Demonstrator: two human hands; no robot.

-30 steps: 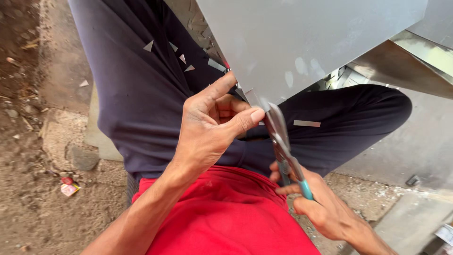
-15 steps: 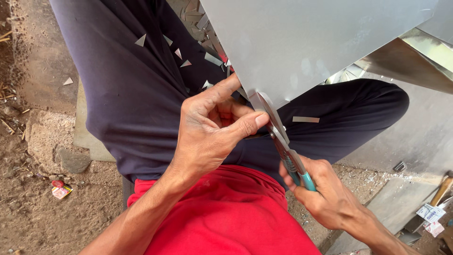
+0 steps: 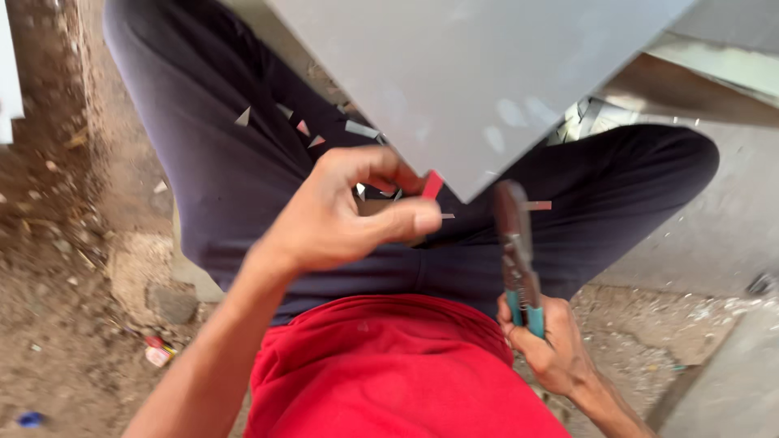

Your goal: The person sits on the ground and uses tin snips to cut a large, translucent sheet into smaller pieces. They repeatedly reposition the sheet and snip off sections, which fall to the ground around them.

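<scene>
Left hand [image 3: 341,215]: grip pinched on a small red-faced offcut [image 3: 432,185], thumb and fingers curled, just left of the sheet's near corner.
Right hand [image 3: 548,345]: grip clenched around the teal handles of metal snips [image 3: 518,251], blades pointing far, tips just below the sheet edge.
Grey sheet [image 3: 487,81]: large, flat, fills the far right, its corner pointing near, over the lap.
Dark trousers [image 3: 203,162]: strewn with small triangular scraps [image 3: 361,129].
Red shirt [image 3: 389,373]: near centre.
Dirt floor [image 3: 57,284]: left.

Small metal offcuts [image 3: 361,130] lie on the dark-trousered lap [image 3: 203,162].
</scene>
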